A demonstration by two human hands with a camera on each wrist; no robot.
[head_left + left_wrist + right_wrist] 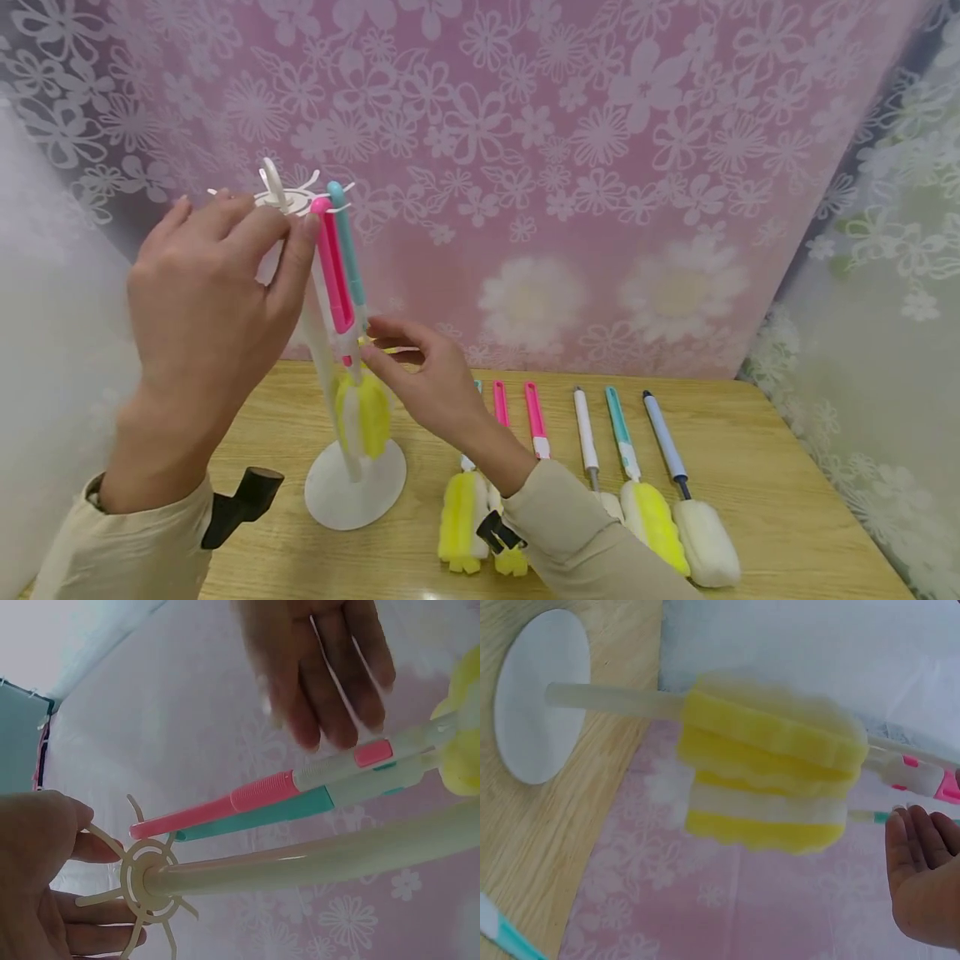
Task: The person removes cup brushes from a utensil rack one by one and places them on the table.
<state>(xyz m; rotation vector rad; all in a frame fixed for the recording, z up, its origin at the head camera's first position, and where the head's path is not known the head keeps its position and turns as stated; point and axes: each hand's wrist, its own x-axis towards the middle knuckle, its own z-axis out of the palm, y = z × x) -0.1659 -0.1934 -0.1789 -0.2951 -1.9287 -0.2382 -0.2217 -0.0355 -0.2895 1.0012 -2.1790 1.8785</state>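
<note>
A white hanging rack (pixel 356 507) stands on a round base, with a ring of hooks (pixel 126 879) at its top. My left hand (pixel 213 287) holds this top, a hook between thumb and forefinger in the left wrist view. From neighbouring hooks hang a pink-handled sponge brush (pixel 332 267) and a teal-handled sponge brush (pixel 347 250), their yellow-and-white heads pointing down. My right hand (pixel 431 383) is beside their lower handles, fingers extended and not wrapped around either one. In the right wrist view the sponge heads (pixel 772 739) overlap next to the pole (pixel 615 699).
On the wooden table (pixel 780 500), several more sponge brushes lie in a row, including a teal one (pixel 618 419), a white-handled one (pixel 585 429) and a blue-handled one (pixel 664 437). My right forearm covers part of the row. A pink floral curtain (pixel 525 167) hangs behind.
</note>
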